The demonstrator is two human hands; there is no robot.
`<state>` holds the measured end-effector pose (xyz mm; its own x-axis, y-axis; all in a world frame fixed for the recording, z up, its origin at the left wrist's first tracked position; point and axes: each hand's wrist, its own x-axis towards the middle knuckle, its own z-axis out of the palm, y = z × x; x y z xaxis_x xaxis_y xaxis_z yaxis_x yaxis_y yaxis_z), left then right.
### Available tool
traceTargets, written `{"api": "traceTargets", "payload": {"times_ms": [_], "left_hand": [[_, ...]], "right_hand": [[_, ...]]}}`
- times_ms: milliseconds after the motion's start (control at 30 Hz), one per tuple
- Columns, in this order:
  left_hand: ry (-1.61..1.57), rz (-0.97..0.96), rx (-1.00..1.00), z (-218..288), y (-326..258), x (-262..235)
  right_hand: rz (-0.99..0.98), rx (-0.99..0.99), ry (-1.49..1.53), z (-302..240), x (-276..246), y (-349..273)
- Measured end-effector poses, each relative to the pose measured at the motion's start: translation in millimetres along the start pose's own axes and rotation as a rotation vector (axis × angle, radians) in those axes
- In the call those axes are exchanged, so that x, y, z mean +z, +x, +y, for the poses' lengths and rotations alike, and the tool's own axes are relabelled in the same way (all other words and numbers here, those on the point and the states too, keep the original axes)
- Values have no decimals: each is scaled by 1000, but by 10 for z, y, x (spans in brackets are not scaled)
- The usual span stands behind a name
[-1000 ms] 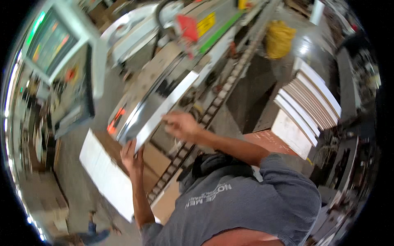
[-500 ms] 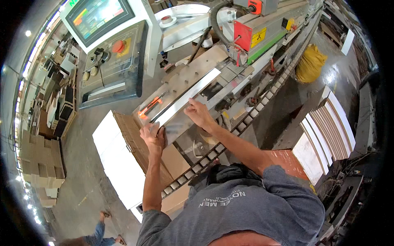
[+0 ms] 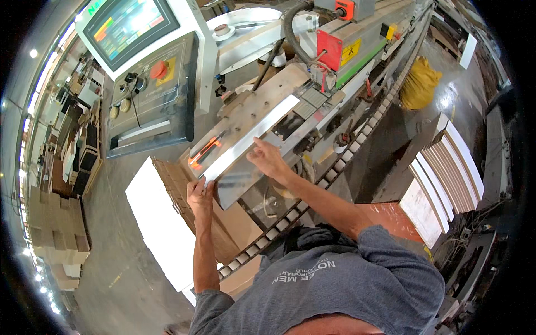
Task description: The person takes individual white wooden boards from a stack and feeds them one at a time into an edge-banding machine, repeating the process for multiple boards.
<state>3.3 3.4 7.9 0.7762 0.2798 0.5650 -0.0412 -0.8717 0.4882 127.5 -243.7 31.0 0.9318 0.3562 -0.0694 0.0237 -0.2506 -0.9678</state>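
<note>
A long, narrow white strip (image 3: 245,146) lies slantwise along the machine's metal bed (image 3: 237,124). At its near-left end, my left hand (image 3: 200,194) is closed on the strip, thumb and fingers pinching the end. My right hand (image 3: 268,159) is at the strip's right edge near its middle, with curled fingers and the fingertips touching that edge. To the left of the strip, on the bed, lies an orange utility knife (image 3: 204,154), touched by neither hand.
A control panel with a screen (image 3: 131,33) and a red button (image 3: 159,70) stands at upper left. White boards (image 3: 159,223) are stacked left of my left arm. A roller track (image 3: 301,205) passes under my right forearm. More panels (image 3: 446,173) and a yellow sack (image 3: 421,84) are at right.
My left hand has moved slightly left and toward me, and its grip has shifted to the strip's end. My right hand has moved slightly left. The person at lower left is mostly gone from view.
</note>
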Motion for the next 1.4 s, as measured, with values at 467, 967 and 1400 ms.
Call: {"api": "traceTargets", "payload": {"times_ms": [467, 967, 1400], "left_hand": [[41, -49, -4, -29, -13, 45], [100, -31, 194, 428, 319, 610], [184, -52, 308, 836, 692, 1648]], "right_hand": [[48, -9, -23, 71, 61, 56], [224, -183, 58, 242, -584, 390], [229, -298, 133, 492, -1454, 449]]}}
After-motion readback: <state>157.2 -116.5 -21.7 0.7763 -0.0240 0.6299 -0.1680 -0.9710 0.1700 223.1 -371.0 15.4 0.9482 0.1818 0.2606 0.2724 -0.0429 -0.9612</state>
